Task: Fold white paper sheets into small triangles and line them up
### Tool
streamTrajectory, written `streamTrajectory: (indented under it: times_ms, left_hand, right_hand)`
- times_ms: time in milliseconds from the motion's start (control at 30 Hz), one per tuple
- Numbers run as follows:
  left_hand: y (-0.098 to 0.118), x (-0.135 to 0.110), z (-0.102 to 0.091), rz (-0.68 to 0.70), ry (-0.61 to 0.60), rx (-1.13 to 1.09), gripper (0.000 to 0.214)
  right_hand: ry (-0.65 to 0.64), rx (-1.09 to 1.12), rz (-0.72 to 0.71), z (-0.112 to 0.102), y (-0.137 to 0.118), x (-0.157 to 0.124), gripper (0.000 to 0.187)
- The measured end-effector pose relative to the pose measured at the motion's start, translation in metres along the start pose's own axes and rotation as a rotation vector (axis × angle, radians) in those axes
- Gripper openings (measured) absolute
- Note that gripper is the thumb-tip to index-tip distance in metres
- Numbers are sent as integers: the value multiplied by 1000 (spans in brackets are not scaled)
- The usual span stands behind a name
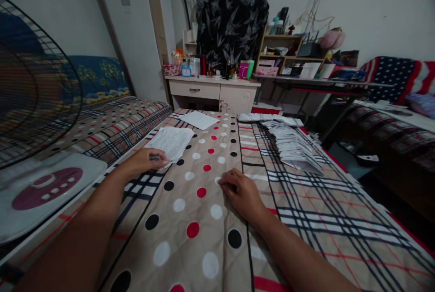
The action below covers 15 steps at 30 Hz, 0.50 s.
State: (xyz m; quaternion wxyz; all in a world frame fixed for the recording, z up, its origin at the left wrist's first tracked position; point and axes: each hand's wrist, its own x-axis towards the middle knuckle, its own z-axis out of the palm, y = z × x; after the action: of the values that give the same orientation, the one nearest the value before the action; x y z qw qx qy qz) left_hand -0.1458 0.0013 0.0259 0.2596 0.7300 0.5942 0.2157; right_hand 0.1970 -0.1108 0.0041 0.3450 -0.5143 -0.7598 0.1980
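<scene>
My left hand (147, 159) rests on the near edge of a stack of printed paper sheets (172, 141), fingers curled onto the bottom corner of the stack. My right hand (242, 192) lies on the dotted bedspread (190, 210) with fingers bent down against the cloth and nothing visible in them. A single white sheet (199, 119) lies farther up the bed. On the right side a long fanned row of folded papers (292, 147) runs along the plaid part of the cover.
A fan's wire guard (30, 97) and its white base (44, 187) stand at the left. A white dresser (214, 90) with bottles, a covered chair, a shelf and a desk (306, 81) line the far wall. Another bed (397, 115) is at right.
</scene>
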Motion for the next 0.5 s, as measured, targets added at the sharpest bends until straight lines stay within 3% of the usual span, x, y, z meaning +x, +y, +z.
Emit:
streamTrajectory:
  times_ms: [133, 300, 500]
  left_hand:
    - [-7, 1, 0, -52, 18, -73, 58]
    - [-17, 3, -2, -30, -12, -68, 57]
    - [-4, -5, -3, -40, 5, -86, 56]
  right_hand:
    - [-14, 25, 19, 0, 0, 0, 25]
    - [-26, 53, 20, -1, 1, 0, 27]
    - [-44, 83, 16, 0, 4, -1, 26]
